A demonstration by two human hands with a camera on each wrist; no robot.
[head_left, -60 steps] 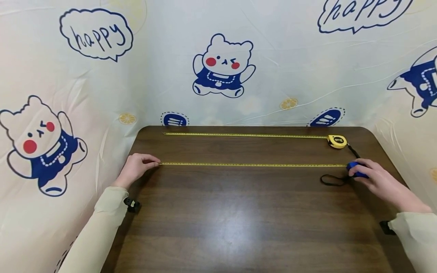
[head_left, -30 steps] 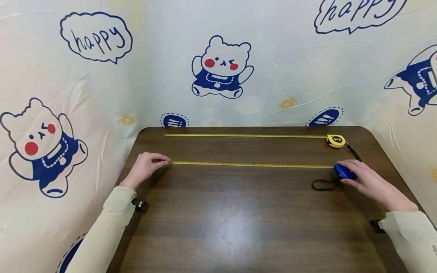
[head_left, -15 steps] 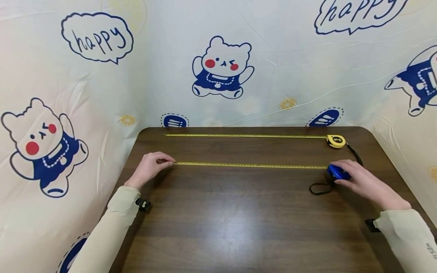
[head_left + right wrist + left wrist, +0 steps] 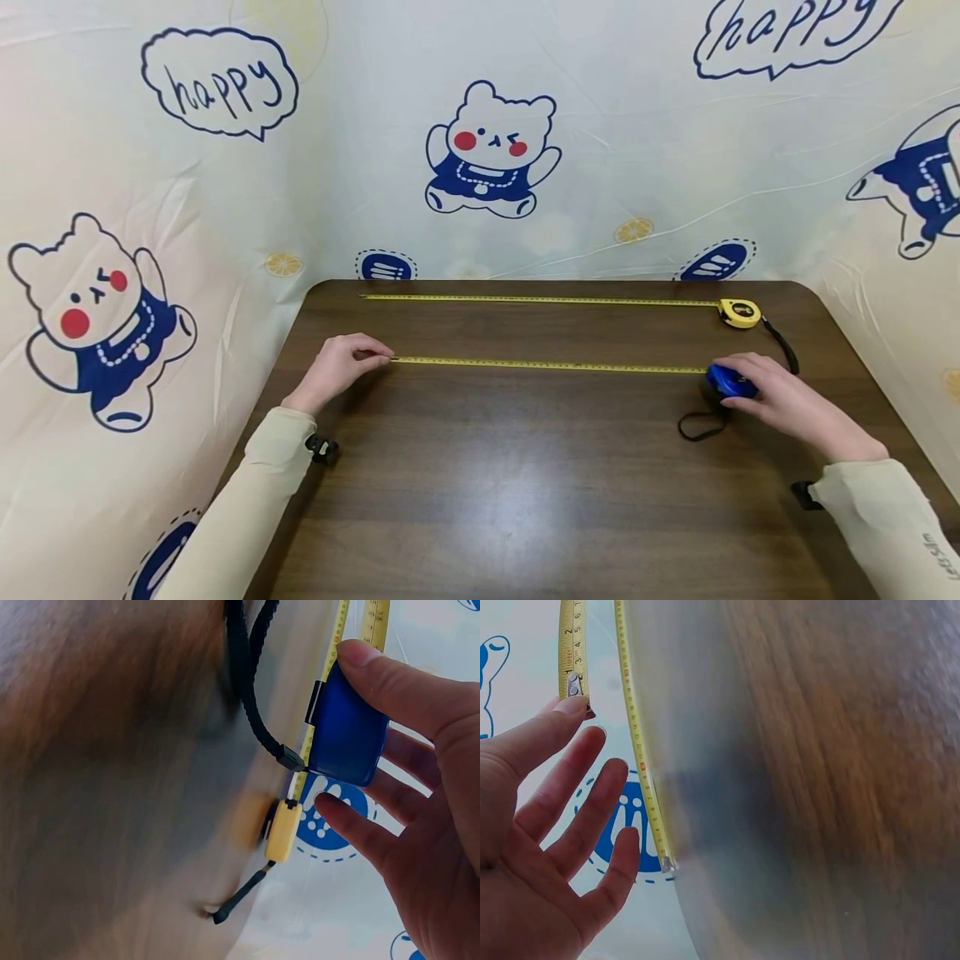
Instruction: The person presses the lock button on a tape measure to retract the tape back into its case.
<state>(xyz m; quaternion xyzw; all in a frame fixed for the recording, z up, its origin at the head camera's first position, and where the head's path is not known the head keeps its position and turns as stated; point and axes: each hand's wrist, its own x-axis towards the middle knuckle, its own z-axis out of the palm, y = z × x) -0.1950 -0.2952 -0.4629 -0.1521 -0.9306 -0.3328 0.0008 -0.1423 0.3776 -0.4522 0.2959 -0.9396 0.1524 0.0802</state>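
My left hand (image 4: 341,367) pinches the metal hook end of a yellow tape blade (image 4: 547,364) between thumb and forefinger; the other fingers spread loosely in the left wrist view. At the blade's other end is a blue tape measure (image 4: 729,381), which my right hand (image 4: 780,400) holds by its case. The blade stretches nearly straight between both hands, raised over the table in the wrist views. From the blue case (image 4: 349,731) hangs a black wrist strap (image 4: 251,697). Behind it a yellow tape measure (image 4: 740,313) lies with its blade (image 4: 540,298) drawn out to the left.
The brown wooden table (image 4: 480,500) has rounded far corners. A cloth printed with bears (image 4: 491,150) and the word "happy" hangs behind and at both sides. The yellow tape measure's black strap (image 4: 782,346) trails toward my right forearm.
My right hand has come left with the blue tape measure, and my left hand has shifted right. The drawn-out blade between them is shorter. The yellow tape measure stays put.
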